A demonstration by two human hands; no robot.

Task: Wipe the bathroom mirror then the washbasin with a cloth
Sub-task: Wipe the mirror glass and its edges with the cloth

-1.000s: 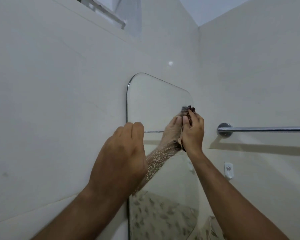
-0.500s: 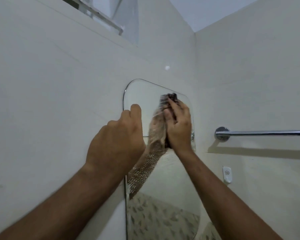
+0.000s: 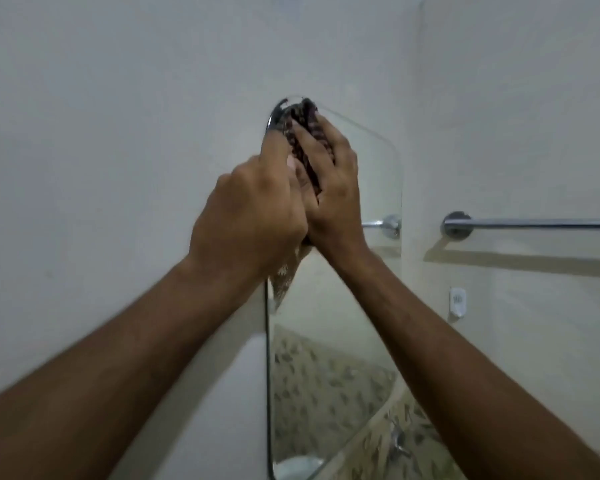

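Note:
A frameless mirror [image 3: 361, 306] with rounded corners hangs on the pale wall. My right hand [image 3: 333, 188] holds a dark patterned cloth [image 3: 303, 133] against the glass at the mirror's top left corner, and the cloth bunches up between its fingers. Just left of it, my left hand [image 3: 250, 216] curls round the mirror's left edge. The two hands touch each other. A tail of cloth [image 3: 284, 278], or its reflection, hangs below the hands. The washbasin itself is out of sight.
A chrome towel bar [image 3: 534, 223] runs along the right wall at hand height, with a small white fitting [image 3: 458, 301] below it. A chrome tap [image 3: 399, 441] and patterned tiles show low down by the mirror's bottom edge.
My right hand has swept the cloth up and left, from the mirror's right side to its top left corner. My left hand has stayed on the left edge. My view has tilted down.

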